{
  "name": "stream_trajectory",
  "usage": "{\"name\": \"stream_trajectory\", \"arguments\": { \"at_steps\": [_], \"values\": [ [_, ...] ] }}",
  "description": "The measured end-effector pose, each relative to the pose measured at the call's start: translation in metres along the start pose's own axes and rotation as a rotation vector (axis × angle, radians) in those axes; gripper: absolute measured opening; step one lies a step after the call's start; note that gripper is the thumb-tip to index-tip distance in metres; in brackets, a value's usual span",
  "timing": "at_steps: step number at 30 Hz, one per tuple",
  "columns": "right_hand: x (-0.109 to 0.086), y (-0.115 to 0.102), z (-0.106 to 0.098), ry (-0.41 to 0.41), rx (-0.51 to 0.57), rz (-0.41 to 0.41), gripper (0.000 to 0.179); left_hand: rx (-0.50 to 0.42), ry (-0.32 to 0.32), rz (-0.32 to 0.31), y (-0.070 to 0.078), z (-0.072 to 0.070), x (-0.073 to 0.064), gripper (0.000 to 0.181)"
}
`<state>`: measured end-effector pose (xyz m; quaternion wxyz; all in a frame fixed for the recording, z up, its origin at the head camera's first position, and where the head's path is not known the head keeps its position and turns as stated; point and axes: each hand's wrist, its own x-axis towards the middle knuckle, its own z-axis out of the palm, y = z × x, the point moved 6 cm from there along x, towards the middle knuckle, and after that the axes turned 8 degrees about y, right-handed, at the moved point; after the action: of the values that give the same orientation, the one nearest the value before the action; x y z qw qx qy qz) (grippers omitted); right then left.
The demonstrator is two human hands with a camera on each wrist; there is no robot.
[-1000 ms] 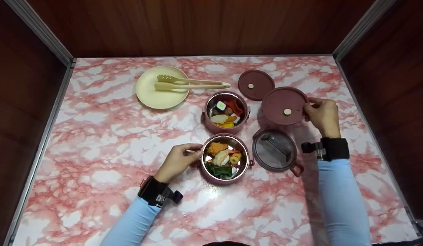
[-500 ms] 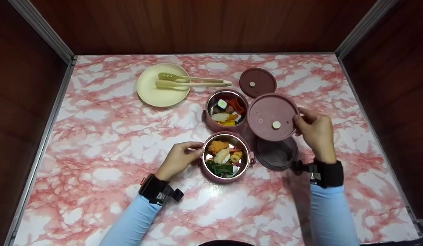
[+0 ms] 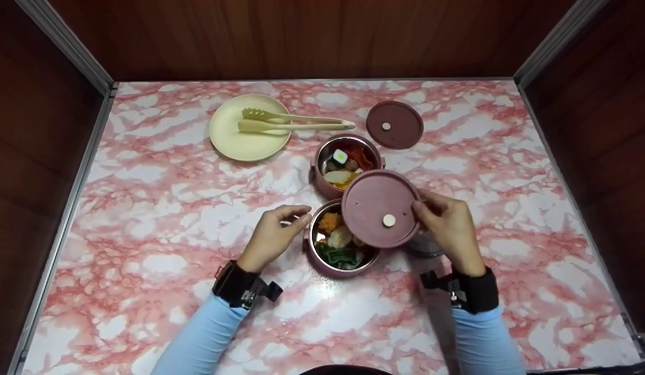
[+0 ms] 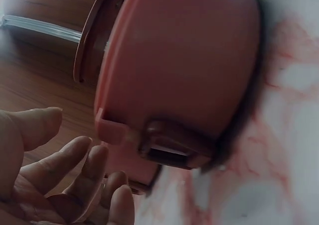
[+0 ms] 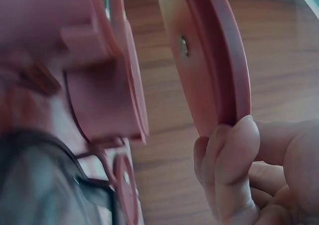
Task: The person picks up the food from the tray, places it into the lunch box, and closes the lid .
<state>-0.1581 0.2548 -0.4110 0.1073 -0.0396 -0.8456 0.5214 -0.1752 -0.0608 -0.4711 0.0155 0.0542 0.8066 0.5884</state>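
My right hand [image 3: 452,232] pinches the edge of a round dusty-red lid [image 3: 374,200] with a pale knob. The lid is tilted in the air, over the right part of the nearer food container [image 3: 328,271], apart from its rim in the right wrist view. Toy-like food pieces [image 3: 340,255] lie in that container, partly hidden by the lid. Left of the container, my left hand [image 3: 273,234] has loosely bent fingers close to the rim. In the left wrist view these fingers [image 4: 89,170] stand apart from the container wall [image 4: 184,60] and hold nothing.
A second container [image 3: 325,190] with food stands just behind. A smaller red lid [image 3: 395,133] lies at the back right. Light tongs [image 3: 312,126] rest across a cream plate [image 3: 228,148]. A see-through dark lid [image 3: 426,250] is mostly covered by the right hand and held lid.
My right hand has brought the red lid leftward and nearer, from beside the far container to over the near one. The left hand has come slightly off the near container's rim.
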Motion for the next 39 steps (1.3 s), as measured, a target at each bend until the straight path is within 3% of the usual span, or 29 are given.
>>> {"name": "stream_trajectory", "arguments": {
  "at_steps": [4, 8, 14, 20, 25, 30, 34, 39],
  "values": [
    [-0.005, 0.009, 0.016, -0.044, 0.008, -0.016, 0.031, -0.004, 0.018, 0.043, 0.013, 0.001, 0.001, 0.028],
    [-0.007, 0.016, 0.029, -0.069, -0.02, -0.031, 0.032, 0.016, -0.005, 0.085, 0.02, 0.005, -0.001, 0.03],
    [-0.015, 0.015, 0.044, -0.127, -0.045, -0.012, 0.035, 0.09, -0.037, 0.14, 0.021, 0.007, -0.006, 0.033],
    [-0.021, 0.013, 0.049, -0.144, -0.103, -0.021, 0.036, 0.104, -0.032, 0.125, 0.018, 0.004, -0.01, 0.031],
    [-0.023, 0.011, 0.054, -0.159, -0.137, -0.093, 0.031, 0.142, -0.031, 0.126, 0.017, 0.004, -0.014, 0.031],
    [-0.022, 0.006, 0.057, -0.119, -0.162, -0.18, 0.026, 0.158, -0.016, 0.135, 0.017, 0.005, -0.014, 0.032],
    [-0.019, 0.006, 0.053, -0.07, -0.19, -0.207, 0.025, 0.161, -0.009, 0.138, 0.017, 0.005, -0.013, 0.034],
    [-0.017, 0.01, 0.054, -0.073, -0.212, -0.219, 0.026, 0.171, -0.025, 0.122, 0.014, 0.007, -0.014, 0.041]
  ]
}}
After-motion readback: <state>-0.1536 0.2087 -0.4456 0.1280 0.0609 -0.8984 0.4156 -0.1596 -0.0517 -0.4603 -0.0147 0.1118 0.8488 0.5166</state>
